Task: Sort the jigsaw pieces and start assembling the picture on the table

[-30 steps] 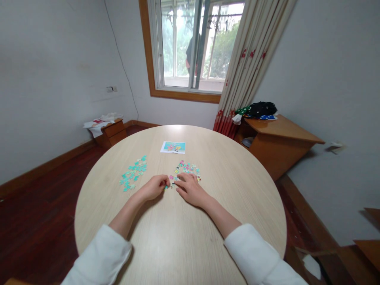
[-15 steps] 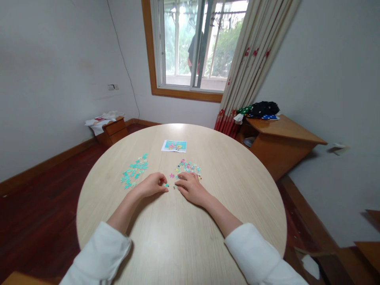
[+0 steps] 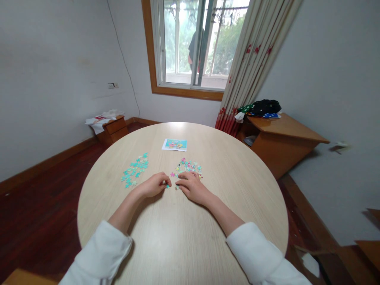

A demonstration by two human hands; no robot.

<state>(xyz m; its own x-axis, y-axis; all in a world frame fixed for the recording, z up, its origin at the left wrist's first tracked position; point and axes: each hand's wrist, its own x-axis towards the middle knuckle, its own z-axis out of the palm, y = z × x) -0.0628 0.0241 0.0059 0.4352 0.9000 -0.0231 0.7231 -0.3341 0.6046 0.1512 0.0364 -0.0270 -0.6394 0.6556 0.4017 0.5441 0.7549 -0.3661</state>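
Observation:
My left hand (image 3: 154,185) is on the table with thumb and fingers closed around a small turquoise puzzle piece (image 3: 168,186). Just across a narrow gap, my right hand (image 3: 191,187) rests with its fingers apart, the fingertips beside a small dark-and-pale puzzle piece (image 3: 177,188). Behind the right hand spreads a mixed pile of puzzle pieces (image 3: 194,167) in pink, yellow and turquoise, partly covered by it. A pink piece (image 3: 172,174) lies between the hands, a little farther off. To the left is a group of mostly turquoise pieces (image 3: 135,170).
A picture sheet (image 3: 174,145) with cartoon figures lies toward the far side of the round wooden table (image 3: 166,245). Beyond are a small cabinet (image 3: 115,128) on the left, a wooden desk (image 3: 285,126) with cloths on the right, and a window with a curtain (image 3: 255,59).
The fingers of my left hand have closed onto the turquoise piece. My right hand has stayed nearly in place. The whole view has shifted slightly.

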